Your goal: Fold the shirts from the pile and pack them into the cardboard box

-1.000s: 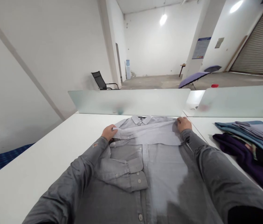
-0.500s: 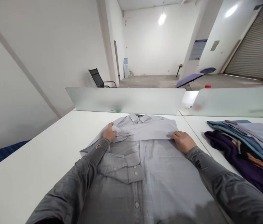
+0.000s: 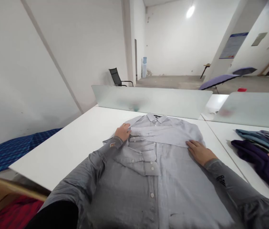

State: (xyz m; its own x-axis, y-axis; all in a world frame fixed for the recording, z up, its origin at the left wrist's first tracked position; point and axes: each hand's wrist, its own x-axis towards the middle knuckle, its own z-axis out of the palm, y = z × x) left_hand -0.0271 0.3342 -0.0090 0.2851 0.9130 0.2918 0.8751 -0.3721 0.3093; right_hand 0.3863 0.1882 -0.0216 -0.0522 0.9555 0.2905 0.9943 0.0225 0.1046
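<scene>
A light grey button-up shirt (image 3: 172, 184) lies front up on the white table (image 3: 82, 140), its collar toward the glass divider. Both sleeves are folded inward over the chest. The upper sleeve (image 3: 170, 134) runs across below the collar, and the other sleeve's cuff (image 3: 152, 168) rests lower down near the button placket. My left hand (image 3: 123, 132) is by the upper sleeve's cuff, fingers stretched out and resting on the cloth. On the shirt's right side, my right hand (image 3: 201, 152) lies flat with spread fingertips touching the folded sleeve's lower edge.
A pile of folded clothes (image 3: 263, 159) sits at the right on the adjoining table. Frosted dividers (image 3: 153, 98) line the far edge. At lower left are a cardboard box (image 3: 3, 190) with red cloth and some blue patterned fabric (image 3: 20, 149). An open umbrella (image 3: 217, 81) stands beyond.
The view has swung left, bringing the box into sight. My right hand has flattened out on the shirt after holding the sleeve's edge. My left hand's fingers have loosened at the cuff.
</scene>
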